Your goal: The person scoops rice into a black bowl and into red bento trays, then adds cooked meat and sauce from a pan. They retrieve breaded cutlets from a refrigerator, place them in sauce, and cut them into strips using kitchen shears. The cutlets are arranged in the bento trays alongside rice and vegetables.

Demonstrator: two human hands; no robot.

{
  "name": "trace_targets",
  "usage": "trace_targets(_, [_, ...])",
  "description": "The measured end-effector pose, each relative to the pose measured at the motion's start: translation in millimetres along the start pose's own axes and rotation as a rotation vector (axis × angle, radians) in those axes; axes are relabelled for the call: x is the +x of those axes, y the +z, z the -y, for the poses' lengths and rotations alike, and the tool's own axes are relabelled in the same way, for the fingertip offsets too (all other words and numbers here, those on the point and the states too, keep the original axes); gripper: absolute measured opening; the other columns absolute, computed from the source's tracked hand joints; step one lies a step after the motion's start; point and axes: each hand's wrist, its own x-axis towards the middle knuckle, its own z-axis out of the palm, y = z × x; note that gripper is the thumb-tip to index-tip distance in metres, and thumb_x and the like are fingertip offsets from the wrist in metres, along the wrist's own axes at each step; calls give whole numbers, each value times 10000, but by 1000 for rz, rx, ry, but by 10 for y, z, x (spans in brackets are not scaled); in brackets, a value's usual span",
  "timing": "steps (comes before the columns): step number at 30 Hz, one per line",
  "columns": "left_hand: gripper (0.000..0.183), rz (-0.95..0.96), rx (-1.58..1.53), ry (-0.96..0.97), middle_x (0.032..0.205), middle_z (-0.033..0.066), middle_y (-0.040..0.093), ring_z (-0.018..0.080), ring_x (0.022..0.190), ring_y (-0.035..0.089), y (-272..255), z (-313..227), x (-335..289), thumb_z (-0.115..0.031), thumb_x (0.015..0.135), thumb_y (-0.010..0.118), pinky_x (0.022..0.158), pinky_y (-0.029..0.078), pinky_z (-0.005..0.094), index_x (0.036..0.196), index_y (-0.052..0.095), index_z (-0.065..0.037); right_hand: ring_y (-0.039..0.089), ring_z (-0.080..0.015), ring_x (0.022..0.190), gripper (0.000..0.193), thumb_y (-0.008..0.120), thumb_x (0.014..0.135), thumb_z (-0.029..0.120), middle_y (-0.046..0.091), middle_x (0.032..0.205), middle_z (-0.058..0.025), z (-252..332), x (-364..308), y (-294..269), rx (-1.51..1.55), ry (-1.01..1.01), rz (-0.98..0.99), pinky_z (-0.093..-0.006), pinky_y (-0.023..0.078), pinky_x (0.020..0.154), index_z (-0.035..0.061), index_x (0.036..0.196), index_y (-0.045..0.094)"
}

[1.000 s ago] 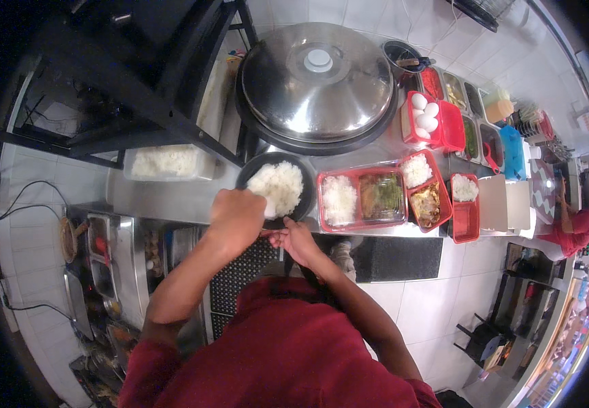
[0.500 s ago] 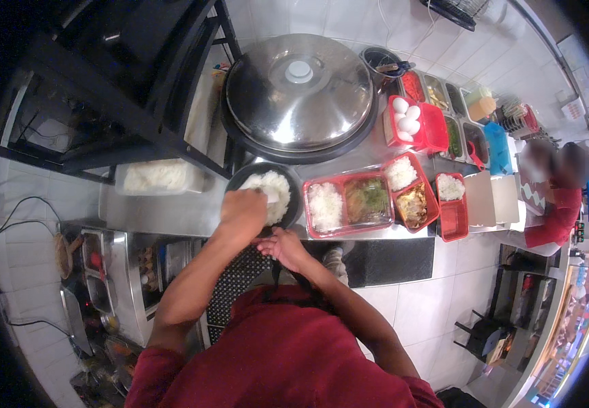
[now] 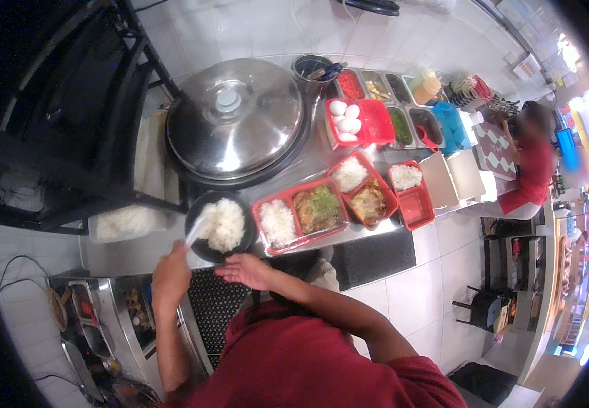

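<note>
My left hand (image 3: 171, 277) is closed around the handle of a white rice paddle (image 3: 202, 226), whose blade rests against the cooked rice (image 3: 225, 231). The rice is heaped in a black bowl (image 3: 197, 248) at the counter's front edge. My right hand (image 3: 245, 270) lies just below the bowl's near right side, fingers stretched out and holding nothing; whether it touches the rim I cannot tell. To the bowl's right sits a red two-compartment box (image 3: 301, 240) with rice (image 3: 277, 223) and a brown topping with chopped greens (image 3: 319, 209).
A large steel-lidded rice cooker (image 3: 236, 115) stands behind the bowl. Further right are more red boxes (image 3: 398, 209), white eggs (image 3: 346, 120) in a red container, ingredient trays (image 3: 398, 126) and open cartons (image 3: 454, 178). A black rack (image 3: 148, 75) rises at left. A co-worker (image 3: 536, 153) stands at far right.
My left hand has drawn back from over the bowl toward its near left, exposing the paddle. My right hand's fingers have straightened. The view has shifted, moving the counter leftward.
</note>
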Motion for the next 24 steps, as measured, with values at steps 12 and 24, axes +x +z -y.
trace_targets(12, [540,-39,-669,419,903,226,638,353,837,667,727,-2563,287,6,877,527,738,518,449,1403,418,-48,635,-292,1109,511,460,1030,299,608,1238,-231,1368,-2485,-712,-472,-42,170,-347,502,945,-54,1396,411])
trace_targets(24, [396,-245,232,255,1072,180,630,346,985,613,1776,-5037,1829,-94,812,590,755,524,452,1189,614,24,650,-275,1060,535,480,1010,333,634,1208,-213,2095,-3831,-1539,-553,-189,-244,-356,496,907,-59,1371,442])
